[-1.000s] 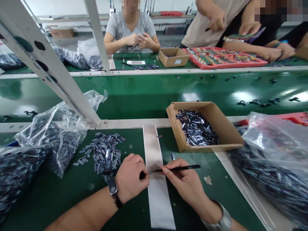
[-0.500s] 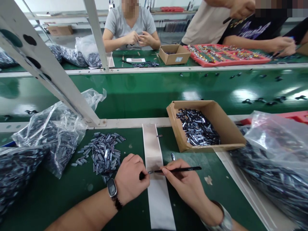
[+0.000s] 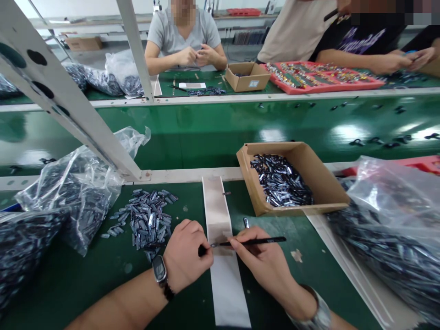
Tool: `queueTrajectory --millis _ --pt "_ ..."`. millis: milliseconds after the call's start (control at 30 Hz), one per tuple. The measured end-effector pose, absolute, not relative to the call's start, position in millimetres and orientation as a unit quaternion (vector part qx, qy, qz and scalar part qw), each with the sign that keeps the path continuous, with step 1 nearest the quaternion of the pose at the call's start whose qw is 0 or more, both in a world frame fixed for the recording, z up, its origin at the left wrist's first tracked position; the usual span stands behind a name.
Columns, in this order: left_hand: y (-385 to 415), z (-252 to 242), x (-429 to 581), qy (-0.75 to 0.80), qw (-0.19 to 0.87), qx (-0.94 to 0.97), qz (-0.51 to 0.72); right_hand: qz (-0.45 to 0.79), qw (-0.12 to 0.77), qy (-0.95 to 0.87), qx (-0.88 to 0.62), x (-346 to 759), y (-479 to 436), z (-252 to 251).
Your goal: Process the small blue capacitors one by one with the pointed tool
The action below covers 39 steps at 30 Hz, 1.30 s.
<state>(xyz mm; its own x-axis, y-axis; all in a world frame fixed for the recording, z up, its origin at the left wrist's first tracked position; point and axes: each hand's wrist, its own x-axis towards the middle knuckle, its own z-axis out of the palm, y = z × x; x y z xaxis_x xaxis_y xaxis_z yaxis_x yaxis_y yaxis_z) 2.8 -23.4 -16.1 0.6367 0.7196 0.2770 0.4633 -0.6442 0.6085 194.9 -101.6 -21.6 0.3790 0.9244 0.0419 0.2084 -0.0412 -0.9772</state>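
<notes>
My left hand [image 3: 188,247] is closed, thumb and finger pinching a small dark part [image 3: 202,250] over a paper strip [image 3: 228,288]. Most of that part is hidden by my fingers. In my right hand [image 3: 264,256] are slim black tweezers [image 3: 263,240], held like a pen, their tip pointing left and meeting the part. A small shiny piece [image 3: 246,223] shows just beyond my right fingers; whether it touches them I cannot tell. Left of my left hand lies a heap of small dark glossy pieces [image 3: 149,222].
A cardboard box [image 3: 330,192] of dark pieces stands behind my right hand. Plastic bags of pieces lie at left [image 3: 79,183] and right [image 3: 388,220]. A white metal post [image 3: 68,105] slants at left. Beyond a green belt [image 3: 206,133], co-workers handle parts near a red tray [image 3: 323,87].
My hands keep nearly the same pose; the view shifts slightly. Pieces on the green belt have moved a little to the right. Hands of co-workers at the upper right have moved.
</notes>
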Motion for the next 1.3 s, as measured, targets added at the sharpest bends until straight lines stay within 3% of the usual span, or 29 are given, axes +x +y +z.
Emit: queueTrajectory --millis 467,900,1300 --pt "-23.7 -15.8 2.4 0.343 0.247 0.874 0.241 0.286 0.527 -0.498 -0.626 193.8 -100.7 -15.6" --pt "-23.6 -16.5 -4.1 0.250 0.127 0.940 0.195 0.275 0.519 -0.517 -0.623 195.3 -101.4 -11.7" --pt "-23.4 -17.1 -5.3 0.269 0.165 0.930 0.189 0.275 0.530 -0.521 -0.611 198.0 -103.5 -9.9"
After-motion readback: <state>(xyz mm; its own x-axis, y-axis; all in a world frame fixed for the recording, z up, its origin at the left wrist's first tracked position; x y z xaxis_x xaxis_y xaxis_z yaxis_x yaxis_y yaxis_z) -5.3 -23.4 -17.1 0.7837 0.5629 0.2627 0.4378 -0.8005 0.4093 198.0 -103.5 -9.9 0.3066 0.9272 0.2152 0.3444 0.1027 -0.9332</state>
